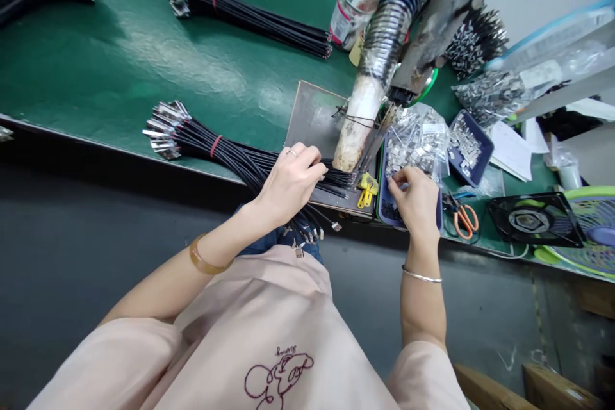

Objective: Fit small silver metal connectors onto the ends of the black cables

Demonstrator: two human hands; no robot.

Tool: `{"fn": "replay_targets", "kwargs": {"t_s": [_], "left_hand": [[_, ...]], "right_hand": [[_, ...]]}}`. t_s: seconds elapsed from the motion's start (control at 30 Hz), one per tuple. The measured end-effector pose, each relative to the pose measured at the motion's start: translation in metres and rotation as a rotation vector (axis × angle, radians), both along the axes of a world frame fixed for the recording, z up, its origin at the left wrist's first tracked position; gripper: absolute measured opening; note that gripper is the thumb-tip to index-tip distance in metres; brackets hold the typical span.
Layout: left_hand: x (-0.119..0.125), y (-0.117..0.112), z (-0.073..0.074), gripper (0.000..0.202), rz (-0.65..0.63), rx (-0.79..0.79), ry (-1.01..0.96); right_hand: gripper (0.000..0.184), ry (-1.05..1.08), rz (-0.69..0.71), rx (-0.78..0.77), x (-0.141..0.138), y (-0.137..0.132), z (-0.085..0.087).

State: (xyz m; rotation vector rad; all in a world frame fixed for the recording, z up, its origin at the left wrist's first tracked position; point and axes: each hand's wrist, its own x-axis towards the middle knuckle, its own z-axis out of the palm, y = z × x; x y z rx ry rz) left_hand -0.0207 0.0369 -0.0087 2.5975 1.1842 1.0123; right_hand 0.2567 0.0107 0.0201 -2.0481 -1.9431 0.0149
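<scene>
My left hand lies over a bundle of black cables, its fingers curled closed; what they grip is hidden beneath them. A red band ties this bundle, and silver plugs fan out at its left end. Several loose cables with USB plugs hang over the table edge onto my lap. My right hand reaches into a blue tray, thumb and finger pinched together. Whatever is between those fingertips is too small to name. Beside them lie a plastic bag of small metal connectors and small black pieces.
A soldering iron-like tool and a taped hose come down between my hands above a grey board. Yellow clips lie near the tray. Orange-handled scissors, a black fan and another tied cable bundle are around.
</scene>
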Motion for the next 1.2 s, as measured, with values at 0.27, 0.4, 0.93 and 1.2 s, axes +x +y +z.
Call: {"fn": "replay_targets", "kwargs": {"t_s": [0.27, 0.4, 0.93, 1.2], "left_hand": [[-0.013, -0.014, 0.016, 0.007, -0.089, -0.077, -0.15], [-0.017, -0.018, 0.017, 0.014, -0.112, -0.043, -0.139], [0.0, -0.021, 0.02, 0.012, -0.281, -0.504, -0.312], [0.006, -0.022, 0.022, 0.007, -0.191, -0.662, -0.328]], "right_hand": [[0.015, 0.169, 0.026, -0.068, 0.012, -0.03, 0.001], [0.015, 0.185, -0.04, 0.127, -0.007, -0.045, 0.01], [0.016, 0.44, 0.124, 0.585, -0.082, -0.063, -0.008], [0.012, 0.484, 0.087, 0.597, -0.077, -0.066, -0.012]]}}
